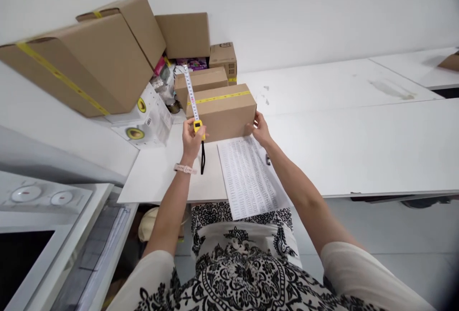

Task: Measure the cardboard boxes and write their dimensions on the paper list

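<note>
A yellow tape measure (198, 128) is gripped in my left hand (191, 140), its white blade (191, 93) pulled out and running away from me along the left end of a cardboard box (225, 119). A black wrist strap (202, 158) hangs from the tape measure. Yellow tape (222, 97) crosses the top of the box. My right hand (261, 130) rests against the box's right end, fingers around its near corner. Just in front of the box lies a printed sheet (247, 177) covered in rows of text, its near end over the table edge.
A second box (204, 80) stands right behind the first. Large boxes (96, 62) are stacked at the left on white cartons (143, 120) with avocado pictures. The white table (351, 148) stretches right. A microwave-like appliance (39, 206) stands at the lower left.
</note>
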### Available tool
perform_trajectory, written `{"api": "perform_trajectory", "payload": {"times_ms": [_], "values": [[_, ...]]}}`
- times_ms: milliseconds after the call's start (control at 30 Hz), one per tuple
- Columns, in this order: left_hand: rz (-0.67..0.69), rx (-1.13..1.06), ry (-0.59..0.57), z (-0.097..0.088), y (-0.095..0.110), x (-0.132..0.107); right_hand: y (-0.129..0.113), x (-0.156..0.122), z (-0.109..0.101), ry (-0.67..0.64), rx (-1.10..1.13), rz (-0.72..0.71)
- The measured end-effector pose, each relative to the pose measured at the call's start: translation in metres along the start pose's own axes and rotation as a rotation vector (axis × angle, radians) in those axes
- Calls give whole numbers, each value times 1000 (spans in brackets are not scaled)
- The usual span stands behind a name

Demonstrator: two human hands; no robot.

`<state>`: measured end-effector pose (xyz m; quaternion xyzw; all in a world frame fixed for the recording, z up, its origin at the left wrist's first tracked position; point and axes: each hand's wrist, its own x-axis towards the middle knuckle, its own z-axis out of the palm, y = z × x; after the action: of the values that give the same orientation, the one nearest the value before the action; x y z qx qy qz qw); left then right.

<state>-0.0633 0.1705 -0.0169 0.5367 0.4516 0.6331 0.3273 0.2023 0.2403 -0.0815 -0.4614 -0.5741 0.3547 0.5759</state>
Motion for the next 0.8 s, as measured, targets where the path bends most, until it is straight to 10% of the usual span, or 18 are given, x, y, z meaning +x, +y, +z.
{"api": "perform_trajectory", "payload": {"times_ms": [133,367,567,800], "values": [[72,305,-235,-8,23,-47,-42,-23,-22,187,13,-24],[126,579,-758,-12,38,-101,-117,-86,-62,-197,131,-6],[26,638,-790,-9,22,-84,-97,-87,-73,-250,41,128],[13,617,-635,39,-16,-36,-44,-49,-10,-366,-225,-41]]}}
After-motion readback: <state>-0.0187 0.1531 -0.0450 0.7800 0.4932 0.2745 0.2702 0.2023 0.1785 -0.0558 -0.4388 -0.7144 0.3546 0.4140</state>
